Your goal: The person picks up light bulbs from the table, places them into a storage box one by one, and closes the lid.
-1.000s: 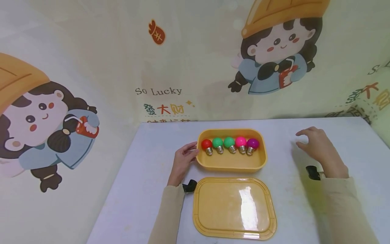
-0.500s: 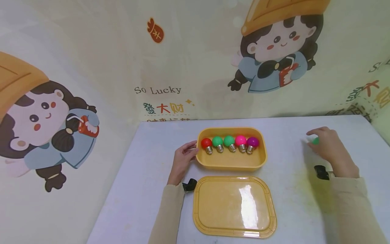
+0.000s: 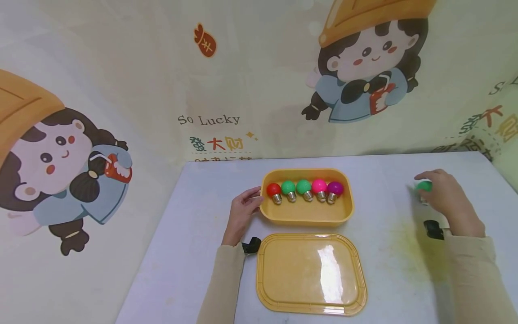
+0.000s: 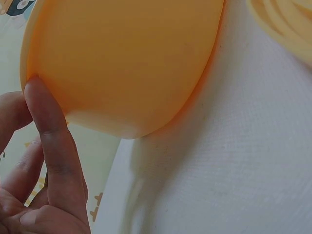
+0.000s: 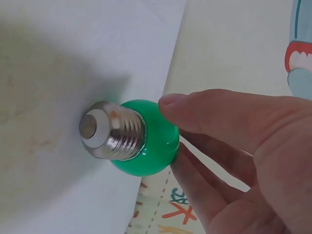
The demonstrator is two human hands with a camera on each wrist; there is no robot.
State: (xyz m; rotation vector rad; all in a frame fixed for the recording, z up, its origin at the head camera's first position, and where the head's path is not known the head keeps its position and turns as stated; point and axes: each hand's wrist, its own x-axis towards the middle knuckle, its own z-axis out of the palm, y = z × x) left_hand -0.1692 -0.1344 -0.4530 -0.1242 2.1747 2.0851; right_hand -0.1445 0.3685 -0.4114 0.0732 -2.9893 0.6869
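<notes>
My right hand (image 3: 445,193) is at the right of the table, thumb and fingers around the globe of a green light bulb (image 5: 148,139). Its silvery screw base points away from the palm in the right wrist view; whether it touches the table I cannot tell. In the head view the hand partly covers this bulb. My left hand (image 3: 243,210) pinches the left rim of a yellow box (image 3: 307,217), and its fingers (image 4: 51,117) show at that rim up close. Inside the box lie a red bulb (image 3: 274,191), two green bulbs (image 3: 288,188), a pink bulb (image 3: 319,186) and a purple bulb (image 3: 335,188) in a row.
A yellow lid (image 3: 311,274) lies flat in front of the box on the white table (image 3: 388,270). Behind the table's far edge rises a wall covering (image 3: 279,90) printed with cartoon figures.
My right hand has moved right, away from the box, and more of the green light bulb shows between its fingers. The left hand and the box stay nearly where they were.
</notes>
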